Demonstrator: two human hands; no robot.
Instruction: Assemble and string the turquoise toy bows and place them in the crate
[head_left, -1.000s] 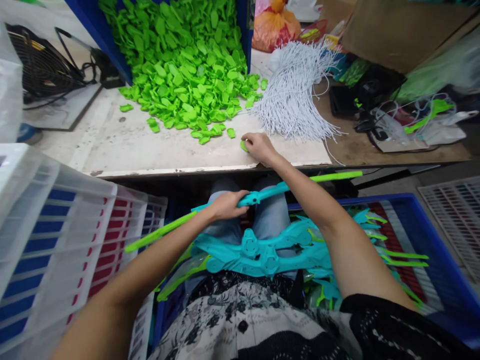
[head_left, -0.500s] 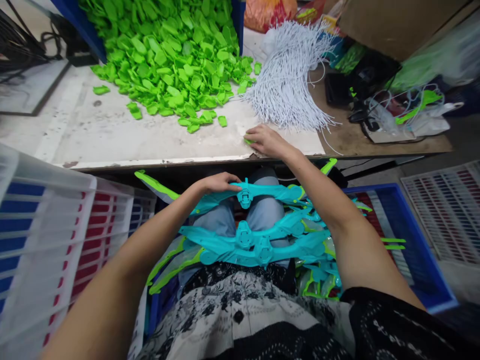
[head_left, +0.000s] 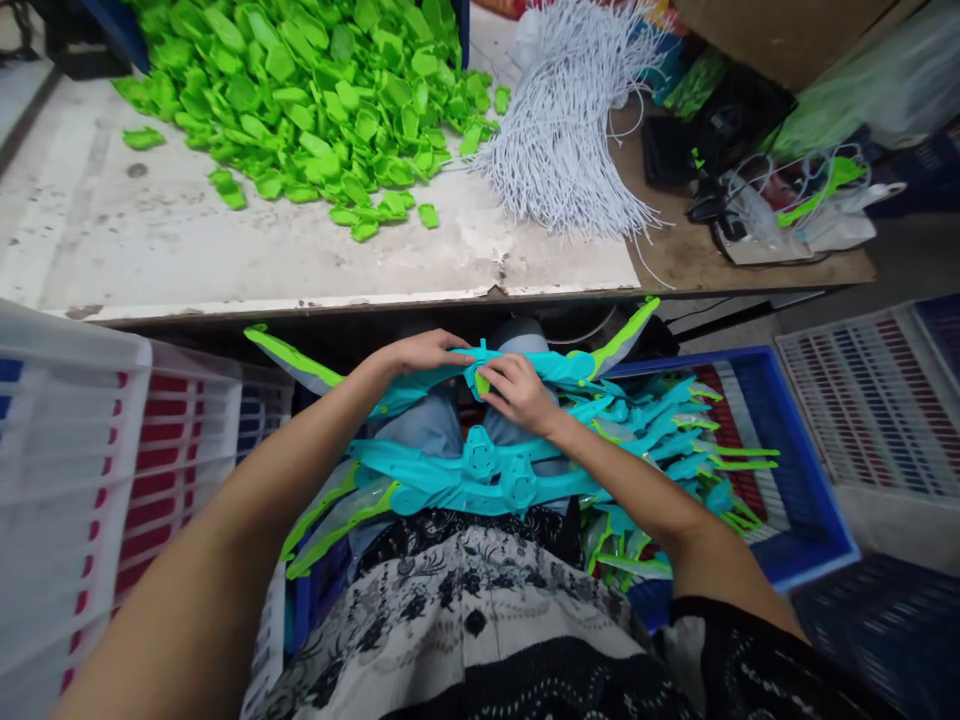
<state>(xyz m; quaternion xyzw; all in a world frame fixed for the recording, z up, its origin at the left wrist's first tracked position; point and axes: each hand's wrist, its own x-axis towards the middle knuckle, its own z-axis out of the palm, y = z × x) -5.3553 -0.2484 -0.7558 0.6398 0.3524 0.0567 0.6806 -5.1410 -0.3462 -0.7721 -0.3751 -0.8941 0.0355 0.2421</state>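
Across my knees lies a turquoise toy bow with lime-green tips. My left hand grips it just left of its raised centre. In my right hand a small green plastic piece is pinched between the fingers, right against the bow's centre; whether it sits in the socket I cannot tell. Two more turquoise bows rest on my lap, nearer to my body. Further green pieces are heaped on the table.
The worn white table has its chipped front edge beyond my knees. A bundle of white cords lies at its right part. A blue crate with several bows stands at my right, a white slatted basket at my left.
My right hand has come from the table edge down to the bow's centre, carrying the green piece. The left hand stays on the bow. The view has tilted and shifted slightly.
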